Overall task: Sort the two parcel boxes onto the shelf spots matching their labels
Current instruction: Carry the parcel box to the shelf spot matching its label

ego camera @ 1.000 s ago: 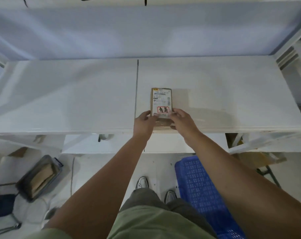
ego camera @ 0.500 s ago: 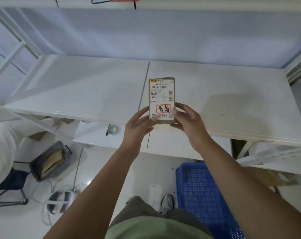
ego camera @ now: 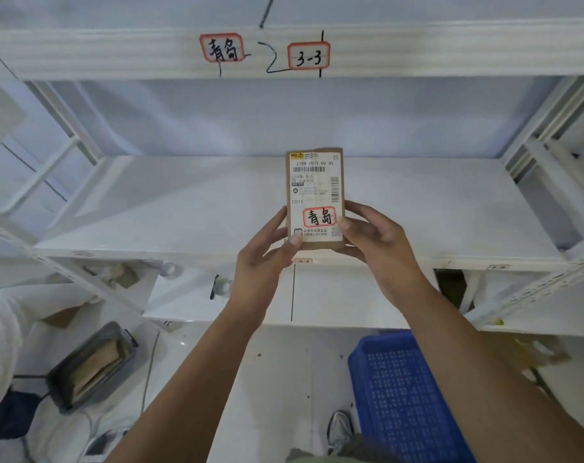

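A small brown parcel box (ego camera: 315, 182) with a white shipping label and a red-framed sticker reading 青岛 is held upright in front of me, above the front edge of the white shelf board (ego camera: 183, 208). My left hand (ego camera: 267, 252) grips its lower left side and my right hand (ego camera: 380, 238) its lower right side. On the front rail of the shelf above, a red-framed tag 青岛 (ego camera: 221, 48) sits left of a tag 3-3 (ego camera: 308, 56). A second parcel box is not identifiable.
A blue plastic crate (ego camera: 407, 392) stands on the floor at my lower right. A grey bin (ego camera: 93, 362) with brown packets lies at lower left. White shelf uprights (ego camera: 548, 142) frame both sides. A lower shelf board (ego camera: 344, 295) lies beneath my hands.
Both hands lifted the parcel off the shelf board and raised it upright toward me. My view tilted upward, bringing the upper rail tags into sight.
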`<state>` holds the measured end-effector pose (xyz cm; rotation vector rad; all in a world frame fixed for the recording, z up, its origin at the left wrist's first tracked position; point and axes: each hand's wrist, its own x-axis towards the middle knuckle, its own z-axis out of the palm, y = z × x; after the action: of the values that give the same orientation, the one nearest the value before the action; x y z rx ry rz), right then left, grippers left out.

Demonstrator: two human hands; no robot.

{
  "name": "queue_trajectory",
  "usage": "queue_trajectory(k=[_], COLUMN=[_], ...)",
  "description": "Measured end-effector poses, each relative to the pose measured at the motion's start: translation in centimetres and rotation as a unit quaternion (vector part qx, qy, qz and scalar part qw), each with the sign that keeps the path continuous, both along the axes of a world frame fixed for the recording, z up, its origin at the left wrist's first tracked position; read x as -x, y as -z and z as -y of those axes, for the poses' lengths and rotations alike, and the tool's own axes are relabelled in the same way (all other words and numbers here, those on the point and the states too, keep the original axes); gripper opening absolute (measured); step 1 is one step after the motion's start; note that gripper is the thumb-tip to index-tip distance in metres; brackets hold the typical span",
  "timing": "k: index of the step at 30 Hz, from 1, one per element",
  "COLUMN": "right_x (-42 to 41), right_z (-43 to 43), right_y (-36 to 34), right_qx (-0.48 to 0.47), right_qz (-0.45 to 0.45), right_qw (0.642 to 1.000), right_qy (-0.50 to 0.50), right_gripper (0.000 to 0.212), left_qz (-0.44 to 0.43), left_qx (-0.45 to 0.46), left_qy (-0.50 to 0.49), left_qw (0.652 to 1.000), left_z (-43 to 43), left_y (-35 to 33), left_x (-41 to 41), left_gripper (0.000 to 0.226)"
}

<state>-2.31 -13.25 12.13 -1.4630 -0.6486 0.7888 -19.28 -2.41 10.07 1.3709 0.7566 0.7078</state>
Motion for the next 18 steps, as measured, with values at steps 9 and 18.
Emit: queue_trajectory(k=[9,18], right_x=[7.7,10.4], right_z=[1.1,1.1], right_y=[-4.3,-7.6], right_qx=[-0.04,-0.067], right_qz=[0.043,0.064], right_qw=[0.998,0.995], right_qy=[0.03,0.028], right_gripper=[0.045,0.045], left_qz=[0.05,0.072], left_qx=[-0.048,-0.08], left_qy=[0.028,0.02], left_qw=[0.997,0.994], left_z=[-0.1,-0.2], left_y=[-3.1,-6.6], left_x=[7.1,9.8], left_gripper=[0.052,0.05])
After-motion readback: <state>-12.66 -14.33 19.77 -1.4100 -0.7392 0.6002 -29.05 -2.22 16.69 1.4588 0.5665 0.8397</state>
